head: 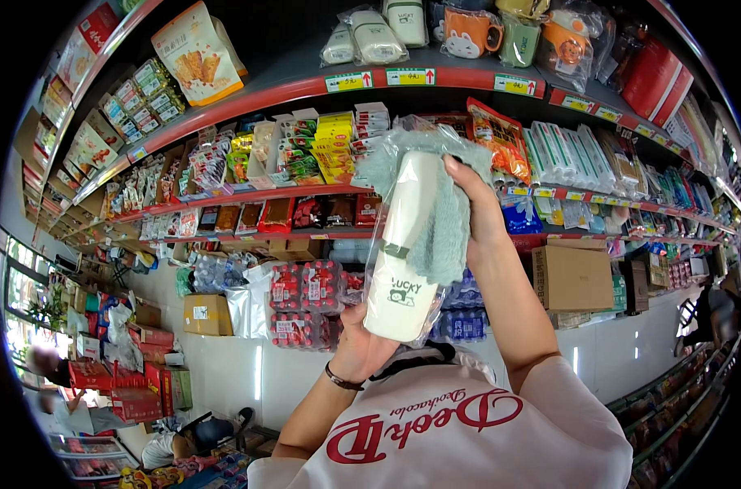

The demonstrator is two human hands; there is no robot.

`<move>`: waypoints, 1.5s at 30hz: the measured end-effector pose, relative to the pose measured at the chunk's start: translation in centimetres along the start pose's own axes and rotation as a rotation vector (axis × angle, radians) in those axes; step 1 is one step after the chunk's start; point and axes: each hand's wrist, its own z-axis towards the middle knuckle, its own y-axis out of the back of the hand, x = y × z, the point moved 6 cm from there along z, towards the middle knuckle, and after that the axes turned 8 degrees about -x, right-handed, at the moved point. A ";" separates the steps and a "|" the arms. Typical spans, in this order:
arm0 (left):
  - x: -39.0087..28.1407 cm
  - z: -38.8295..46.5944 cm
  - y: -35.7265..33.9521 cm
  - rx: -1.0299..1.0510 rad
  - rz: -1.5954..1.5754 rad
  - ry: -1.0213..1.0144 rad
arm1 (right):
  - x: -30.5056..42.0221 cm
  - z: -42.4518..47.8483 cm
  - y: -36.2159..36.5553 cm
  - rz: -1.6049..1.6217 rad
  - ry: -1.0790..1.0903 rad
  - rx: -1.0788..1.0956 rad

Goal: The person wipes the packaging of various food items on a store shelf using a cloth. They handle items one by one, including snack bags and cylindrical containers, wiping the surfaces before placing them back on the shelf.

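A white plastic case with a small cartoon print (401, 269), wrapped in clear film, is between my two hands in front of my chest. Fingers of my left hand (370, 342) grip its lower end. The right hand (477, 202) holds the upper part together with a pale green fluffy cloth (446, 226), which lies over the case's side and behind its top. Similar wrapped white cases (376, 36) stand on the upper shelf. Beside them are an orange mug (468, 33) and a green cup (518, 43), both in film.
Red-edged shelves (297, 88) with snack packets run across the front. Shrink-wrapped bottles (306, 287), a yellow carton (206, 315) and a large cardboard box (575, 278) stand below. People are at the far left and lower left; more racks stand lower right.
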 end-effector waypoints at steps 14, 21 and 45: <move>-3.9 1.7 0.9 -0.421 1.107 -0.813 | -4.4 -1.5 -2.0 -0.893 0.058 -0.302; -8.2 2.0 2.2 -0.560 0.683 -0.972 | -13.8 -5.8 3.9 -0.813 0.177 -0.008; 3.1 18.3 -2.2 -0.062 1.022 -0.511 | -7.7 0.9 17.8 0.177 0.246 -0.453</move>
